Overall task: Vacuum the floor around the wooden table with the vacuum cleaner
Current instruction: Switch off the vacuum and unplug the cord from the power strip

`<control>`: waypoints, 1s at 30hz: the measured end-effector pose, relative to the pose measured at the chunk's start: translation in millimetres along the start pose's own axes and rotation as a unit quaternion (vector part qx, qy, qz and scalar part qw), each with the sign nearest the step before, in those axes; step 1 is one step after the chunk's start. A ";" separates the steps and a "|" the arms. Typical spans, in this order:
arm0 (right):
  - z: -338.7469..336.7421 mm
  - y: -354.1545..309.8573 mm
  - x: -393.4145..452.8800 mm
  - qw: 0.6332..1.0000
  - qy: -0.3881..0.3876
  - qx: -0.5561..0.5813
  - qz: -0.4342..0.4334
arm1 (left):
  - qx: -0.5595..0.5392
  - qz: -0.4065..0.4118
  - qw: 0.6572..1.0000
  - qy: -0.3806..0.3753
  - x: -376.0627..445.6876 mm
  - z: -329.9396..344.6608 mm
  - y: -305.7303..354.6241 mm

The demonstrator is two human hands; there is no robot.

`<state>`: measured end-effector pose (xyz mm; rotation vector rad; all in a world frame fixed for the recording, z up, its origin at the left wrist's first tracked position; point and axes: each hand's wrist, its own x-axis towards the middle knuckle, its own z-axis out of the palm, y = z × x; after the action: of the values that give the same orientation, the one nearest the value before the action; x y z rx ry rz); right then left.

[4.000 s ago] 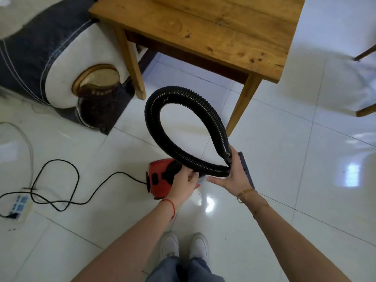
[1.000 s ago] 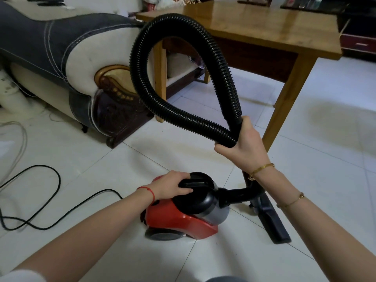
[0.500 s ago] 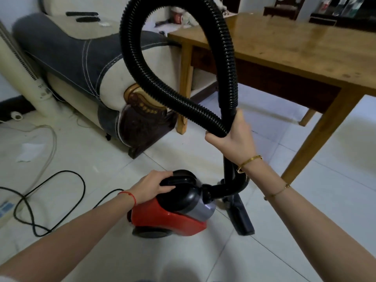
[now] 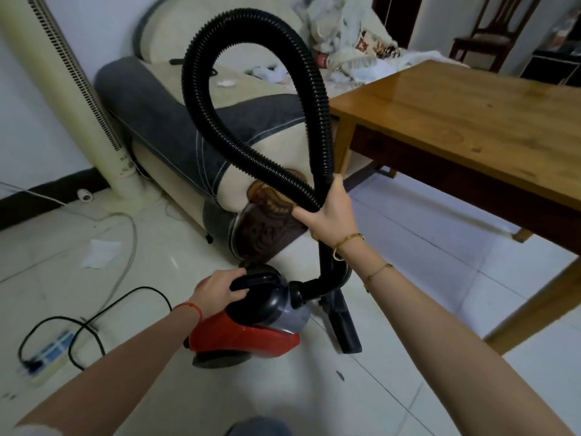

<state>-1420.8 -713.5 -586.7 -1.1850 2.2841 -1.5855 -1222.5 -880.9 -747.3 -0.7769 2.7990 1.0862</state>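
A small red and black vacuum cleaner (image 4: pixel 251 332) sits on the white tiled floor just in front of me. My left hand (image 4: pixel 220 289) grips its black top handle. A black ribbed hose (image 4: pixel 217 130) rises from it in a tall loop. My right hand (image 4: pixel 331 212) grips the hose where the loop crosses itself, above the black wand. The flat black floor nozzle (image 4: pixel 344 328) rests on the tiles to the right of the vacuum body. The wooden table (image 4: pixel 471 111) stands to the right, one leg (image 4: pixel 534 306) close to my right forearm.
A grey and cream sofa (image 4: pixel 195 136) stands behind the hose loop. A tall cream tower fan (image 4: pixel 72 89) is at the left wall. A black power cord (image 4: pixel 94 322) runs to a power strip (image 4: pixel 50 350) on the floor at lower left. A dark chair (image 4: pixel 484 36) stands at the back right.
The view has risen and swung left, showing more of the sofa and fan. My right hand has lifted the hose loop higher. My left hand stays on the vacuum handle.
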 end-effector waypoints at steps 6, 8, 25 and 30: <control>24.4 24.2 36.9 0.999 -0.016 -0.028 0.010 | -0.033 -0.036 0.999 0.024 16.5 4.1 -22.6; 30.3 32.2 47.5 0.999 -0.029 -0.031 0.017 | -0.036 -0.037 0.998 0.023 24.3 7.6 -29.2; 82.8 80.0 114.3 0.996 -0.066 -0.064 -0.008 | -0.001 -0.045 0.999 0.028 63.0 16.1 -47.9; 90.6 82.1 115.0 0.994 -0.079 -0.067 -0.023 | 0.019 -0.048 0.998 0.034 66.4 17.6 -48.4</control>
<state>-1497.8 -844.0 -658.9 -1.3497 2.3066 -1.3188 -1260.4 -929.1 -804.7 -0.9496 2.7952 1.0074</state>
